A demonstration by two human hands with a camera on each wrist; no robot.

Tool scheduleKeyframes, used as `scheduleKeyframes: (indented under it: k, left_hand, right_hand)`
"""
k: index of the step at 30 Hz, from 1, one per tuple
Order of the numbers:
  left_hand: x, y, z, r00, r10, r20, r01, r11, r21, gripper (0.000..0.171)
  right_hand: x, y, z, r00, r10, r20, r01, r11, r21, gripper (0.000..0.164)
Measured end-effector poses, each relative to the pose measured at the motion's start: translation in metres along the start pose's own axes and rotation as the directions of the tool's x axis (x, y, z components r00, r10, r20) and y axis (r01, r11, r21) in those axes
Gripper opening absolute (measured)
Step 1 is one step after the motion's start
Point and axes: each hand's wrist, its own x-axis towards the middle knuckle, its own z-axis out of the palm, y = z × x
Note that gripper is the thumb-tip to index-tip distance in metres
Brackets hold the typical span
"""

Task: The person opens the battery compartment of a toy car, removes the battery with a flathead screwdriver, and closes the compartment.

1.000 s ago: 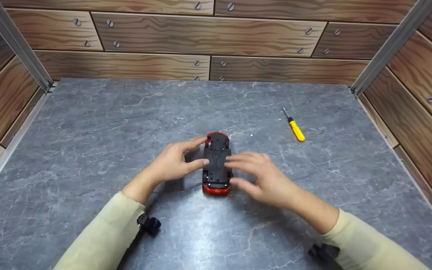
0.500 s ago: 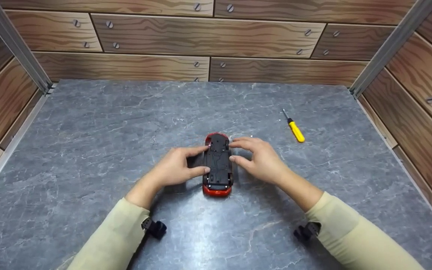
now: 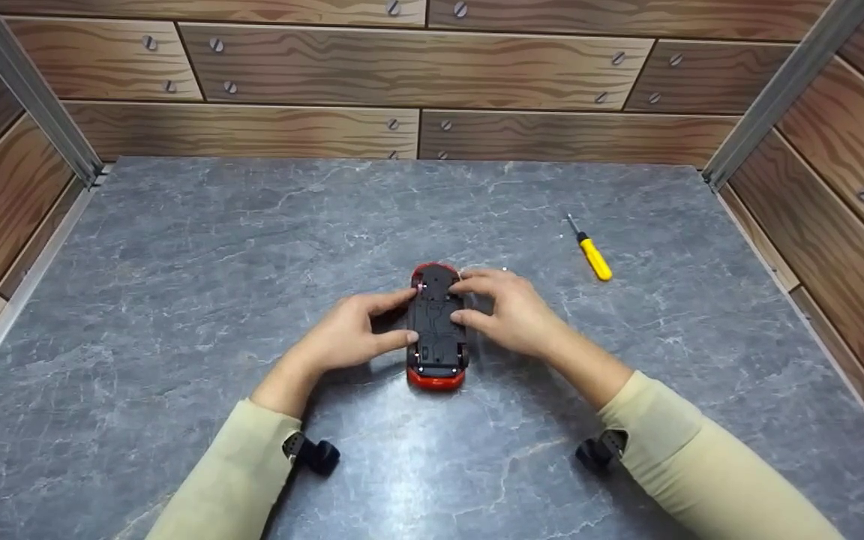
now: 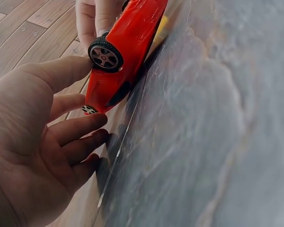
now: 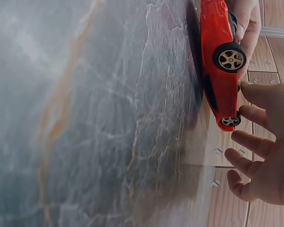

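A red toy car (image 3: 436,379) lies upside down on the grey marbled table (image 3: 252,225), its black underside facing up. My left hand (image 3: 346,330) is at its left side, thumb near the rear wheel and index finger by the front wheel. In the left wrist view the left hand's (image 4: 42,127) thumb touches a wheel of the car (image 4: 132,42). My right hand (image 3: 511,311) reaches the car's right edge with thumb and index finger over the underside. The right wrist view has that hand (image 5: 265,142) with fingers spread beside the car (image 5: 217,61); its lower fingers hold nothing.
A screwdriver (image 3: 594,259) with a yellow handle lies at the back right. Near its tip is a tiny light speck, and another lies by my right hand. Wood-patterned walls (image 3: 417,67) surround the table at the back and sides.
My right hand has moved forward along the car's right side and its fingertips now lie over the underside. My left hand has shifted only slightly; the car stays about where it was.
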Motion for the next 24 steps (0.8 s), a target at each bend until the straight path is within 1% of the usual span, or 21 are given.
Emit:
scheduleKeyframes:
  k: [5,11,16,22,24]
  left_hand:
    - [0.0001,-0.003,-0.0006,1.0,-0.003,0.011,0.003,1.0,0.0,0.073]
    - [-0.0005,-0.0067,0.0015,1.0,-0.023,0.014,0.024,1.0,-0.007,0.073]
    - [-0.0018,-0.0082,0.0023,0.999,-0.033,0.004,0.033,0.999,-0.013,0.074]
    - [-0.0033,-0.007,0.0029,0.999,-0.04,-0.002,0.04,0.999,-0.025,0.074]
    - [-0.0032,-0.0066,0.0032,0.999,-0.036,-0.002,0.036,0.999,-0.016,0.074]
  right_hand:
    - [0.0008,-0.0016,-0.0009,0.999,0.021,0.026,-0.02,0.999,-0.028,0.039]
    - [0.0026,-0.0021,-0.0006,0.999,0.017,0.044,-0.014,0.998,-0.066,0.041]
    - [0.0041,-0.0036,-0.0022,0.998,0.011,0.062,-0.005,0.996,-0.09,0.043]
    - [0.0042,-0.0053,-0.0032,0.998,0.006,0.058,-0.001,0.995,-0.101,0.044]
    - [0.0042,-0.0051,-0.0027,0.999,-0.003,0.054,0.008,0.995,-0.104,0.043]
